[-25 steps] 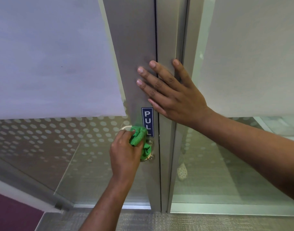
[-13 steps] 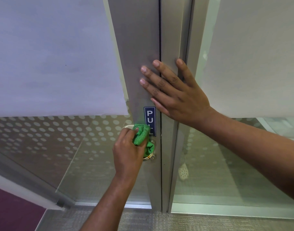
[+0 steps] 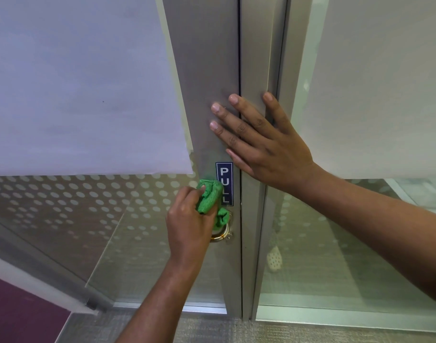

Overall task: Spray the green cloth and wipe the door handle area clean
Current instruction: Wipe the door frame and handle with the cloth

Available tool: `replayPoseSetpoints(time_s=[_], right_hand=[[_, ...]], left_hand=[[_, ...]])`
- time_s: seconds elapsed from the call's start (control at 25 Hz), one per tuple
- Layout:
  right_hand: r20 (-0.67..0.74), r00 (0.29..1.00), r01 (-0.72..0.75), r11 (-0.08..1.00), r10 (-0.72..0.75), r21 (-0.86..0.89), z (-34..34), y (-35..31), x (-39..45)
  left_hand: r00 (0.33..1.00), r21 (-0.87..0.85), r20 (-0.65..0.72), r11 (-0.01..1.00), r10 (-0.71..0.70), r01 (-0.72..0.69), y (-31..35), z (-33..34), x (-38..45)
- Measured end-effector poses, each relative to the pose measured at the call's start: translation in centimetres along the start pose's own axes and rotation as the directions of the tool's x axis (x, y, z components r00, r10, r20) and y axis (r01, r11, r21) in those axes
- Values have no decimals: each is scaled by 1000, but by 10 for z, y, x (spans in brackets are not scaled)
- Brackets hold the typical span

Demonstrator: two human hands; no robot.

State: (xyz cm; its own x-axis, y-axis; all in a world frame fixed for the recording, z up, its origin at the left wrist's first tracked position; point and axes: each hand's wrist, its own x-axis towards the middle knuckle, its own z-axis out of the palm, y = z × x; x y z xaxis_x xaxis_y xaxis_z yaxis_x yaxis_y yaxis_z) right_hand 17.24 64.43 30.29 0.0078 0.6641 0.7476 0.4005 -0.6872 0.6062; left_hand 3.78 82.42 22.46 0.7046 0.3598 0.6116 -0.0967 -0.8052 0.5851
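Note:
My left hand (image 3: 189,226) is closed around a bunched green cloth (image 3: 210,198) and presses it against the metal door stile, over the round door handle fitting (image 3: 223,235). Only the lower rim of that fitting shows below the cloth. The cloth's top edge overlaps the left side of the blue PULL sign (image 3: 225,180). My right hand (image 3: 261,139) lies flat with fingers spread across the seam between the door stile (image 3: 204,70) and the door frame (image 3: 256,58), above the sign. No spray bottle is in view.
Frosted glass panels with a dotted band fill the door on the left (image 3: 76,95) and the fixed pane on the right (image 3: 373,82). Grey carpet (image 3: 212,330) runs along the bottom, with a purple wall strip (image 3: 19,313) at lower left.
My left hand has carried the cloth slightly upward along the stile, from over the handle fitting toward the PULL sign. My right hand has stayed flat in the same spot.

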Motion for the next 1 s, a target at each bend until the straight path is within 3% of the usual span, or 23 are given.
replayPoseSetpoints(time_s=[0.28,0.56,0.64,0.84,1.0], right_hand=[[-1,1000,9,1000,-9,-17,0,1,0],[-7,1000,10,1000,-10,-13,-1,0,1],[-10,1000,9,1000,-9,-18,-2,1,0],[0,1000,13,1000,-13,-12,-2,1,0],[-11,1000,6,1000,-6,-10,-2,1,0]], left_hand=[[982,-59,-167,994,85,-96,13,-8,31],[999,-9,41,1000,-20,20,-5,9,-12],[1000,-7,15,1000,-3,4,-1,5,-5],[977,-47,-200,995,78,-89,17,-7,35],[996,-16,-74,999,47,-48,0,4,7]])
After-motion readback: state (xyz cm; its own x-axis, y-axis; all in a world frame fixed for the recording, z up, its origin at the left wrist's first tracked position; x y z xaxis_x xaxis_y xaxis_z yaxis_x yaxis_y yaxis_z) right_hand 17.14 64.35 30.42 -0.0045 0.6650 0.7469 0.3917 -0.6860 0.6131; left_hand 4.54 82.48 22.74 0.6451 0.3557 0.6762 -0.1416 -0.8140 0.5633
